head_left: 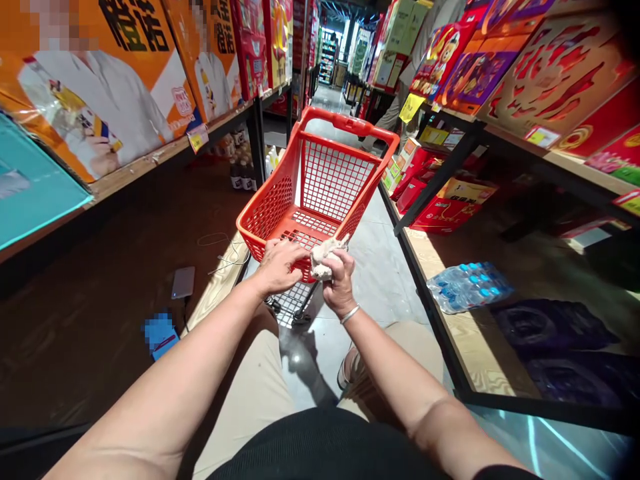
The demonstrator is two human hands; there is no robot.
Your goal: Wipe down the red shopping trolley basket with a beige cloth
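A red plastic shopping cart (345, 123) stands before me in the aisle, its mesh basket tilted in my view and its handle at the far end. My right hand (341, 283) is closed around a crumpled off-white cloth (325, 259) at the basket's near end. My left hand (283, 267) lies at the near rim beside the cloth, fingers stretched out to the right and holding nothing. Whether its fingertips press on the rim or only hover over it, I cannot tell. Part of the basket's near wall is hidden behind both hands and the cloth.
Shelves with gift boxes (145, 87) flank the aisle on both sides. A pack of water bottles (470, 287) lies on the low right shelf. On the left low shelf are a phone-like device (183, 283) with a cable and a blue item (161, 333). Another person's legs (395, 110) show beyond the cart.
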